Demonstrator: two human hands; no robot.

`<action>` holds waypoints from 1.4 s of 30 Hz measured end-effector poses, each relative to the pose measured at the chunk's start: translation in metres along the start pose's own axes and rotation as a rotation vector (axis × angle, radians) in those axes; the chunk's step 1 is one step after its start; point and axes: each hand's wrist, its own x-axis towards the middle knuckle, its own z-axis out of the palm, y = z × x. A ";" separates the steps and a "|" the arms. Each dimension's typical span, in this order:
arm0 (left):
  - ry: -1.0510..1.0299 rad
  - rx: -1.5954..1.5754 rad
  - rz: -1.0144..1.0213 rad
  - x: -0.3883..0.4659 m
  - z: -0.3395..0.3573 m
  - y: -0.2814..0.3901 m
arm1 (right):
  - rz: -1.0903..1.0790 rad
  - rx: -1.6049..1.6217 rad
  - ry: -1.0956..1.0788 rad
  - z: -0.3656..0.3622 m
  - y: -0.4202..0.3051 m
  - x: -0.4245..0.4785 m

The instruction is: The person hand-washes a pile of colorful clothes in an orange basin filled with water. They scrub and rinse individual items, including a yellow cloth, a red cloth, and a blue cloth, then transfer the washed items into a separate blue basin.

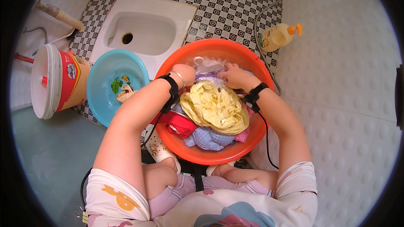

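An orange plastic basin (214,160) full of wet laundry stands between my feet. In its far part, a purple-and-white garment (206,76) stretches between my two hands at the water. My left hand (185,73) is closed at the garment's left end, fingertips turned away from view. Opposite it, my right hand (235,76) pinches the garment's right side. Just nearer to me a crumpled yellow cloth (214,107) sits on top of the heap. Below it lie a light-blue checked cloth (208,138) and a red cloth (181,125). Pink fabric (242,135) shows at the right.
A turquoise basin (98,101) with a small beige cloth (125,93) stands at left, beside a paint bucket (74,78) lying tilted. Beyond is a white squat toilet (151,6). A pump bottle (274,37) and a grey hose (256,22) are by the right wall.
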 end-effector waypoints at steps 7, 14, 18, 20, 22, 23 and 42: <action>0.618 -0.491 0.093 -0.012 -0.019 -0.009 | -0.029 0.469 0.147 -0.035 0.004 0.019; 0.524 -1.245 0.124 -0.055 -0.091 -0.027 | -0.100 1.205 0.036 -0.106 0.006 -0.041; 0.607 -0.949 0.255 -0.071 -0.103 -0.024 | -0.049 0.869 -0.058 -0.108 -0.005 -0.047; 0.618 -0.649 0.335 -0.075 -0.099 -0.013 | -0.139 0.417 -0.055 -0.087 0.008 -0.039; 0.506 -0.530 0.361 -0.078 -0.083 -0.003 | -0.182 0.344 0.074 -0.070 0.010 -0.032; 0.450 -0.472 0.379 -0.074 -0.076 0.001 | -0.198 0.307 0.138 -0.060 0.013 -0.030; 0.167 -0.203 0.084 0.006 0.000 0.000 | 0.067 0.205 0.045 -0.012 0.013 0.023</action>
